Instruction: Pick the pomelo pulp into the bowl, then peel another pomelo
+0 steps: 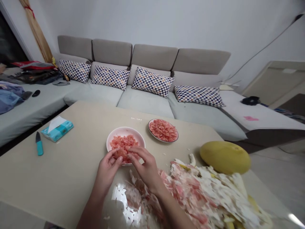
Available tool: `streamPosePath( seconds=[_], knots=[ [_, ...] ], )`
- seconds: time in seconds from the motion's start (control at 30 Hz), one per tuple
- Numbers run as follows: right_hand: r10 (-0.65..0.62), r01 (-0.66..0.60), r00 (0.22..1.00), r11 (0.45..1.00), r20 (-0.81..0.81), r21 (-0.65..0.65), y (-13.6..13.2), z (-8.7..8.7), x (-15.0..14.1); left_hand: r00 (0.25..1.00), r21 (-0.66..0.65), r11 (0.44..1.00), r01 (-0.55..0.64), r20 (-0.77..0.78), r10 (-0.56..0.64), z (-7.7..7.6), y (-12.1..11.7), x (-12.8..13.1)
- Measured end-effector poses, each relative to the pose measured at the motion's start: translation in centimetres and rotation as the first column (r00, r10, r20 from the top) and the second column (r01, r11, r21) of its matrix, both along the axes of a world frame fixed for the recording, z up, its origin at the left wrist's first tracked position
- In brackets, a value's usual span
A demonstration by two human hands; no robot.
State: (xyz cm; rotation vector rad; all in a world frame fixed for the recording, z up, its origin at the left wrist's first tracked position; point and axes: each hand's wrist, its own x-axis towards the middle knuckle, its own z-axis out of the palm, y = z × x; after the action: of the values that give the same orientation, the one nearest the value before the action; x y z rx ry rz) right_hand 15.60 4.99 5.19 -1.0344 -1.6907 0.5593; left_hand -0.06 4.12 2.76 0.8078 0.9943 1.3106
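Note:
Over the near side of a white bowl, my left hand and my right hand face each other with fingertips closed on a piece of pink pomelo flesh. Inside the bowl lies more loose pink pomelo pulp. Behind it to the right, a dark-rimmed plate is heaped with pomelo pulp. A pile of peeled white and pink membranes and rind spreads beside and beneath my right forearm. Small seeds and scraps are scattered on the tabletop near my wrists.
A whole yellow-green pomelo sits at the table's right edge. On the left of the beige table are a tissue pack and a knife with a turquoise handle. A grey sofa with checkered cushions stands behind.

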Motion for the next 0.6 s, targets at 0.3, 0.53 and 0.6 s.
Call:
streamPosePath(
  seconds=[0.3,0.53,0.6],
  knots=[
    [-0.029,0.029,0.999,0.999,-0.034,-0.013,-0.6,0.7,-0.2,0.998,0.015,1.0,0.011,-0.058,-0.011,0.6,-0.3,0.4],
    [0.32,-0.263,0.945,0.862,0.064,-0.433,-2.5,3.4,1.0,0.996,-0.049,0.995,-0.085,-0.016,0.084,1.5,-0.2,-0.9],
    [0.41,-0.299,0.895,0.844,0.176,-0.445,-3.3,3.3,0.7,0.991,-0.059,0.99,-0.13,-0.013,0.13,1.7,-0.2,-1.2]
  ],
)
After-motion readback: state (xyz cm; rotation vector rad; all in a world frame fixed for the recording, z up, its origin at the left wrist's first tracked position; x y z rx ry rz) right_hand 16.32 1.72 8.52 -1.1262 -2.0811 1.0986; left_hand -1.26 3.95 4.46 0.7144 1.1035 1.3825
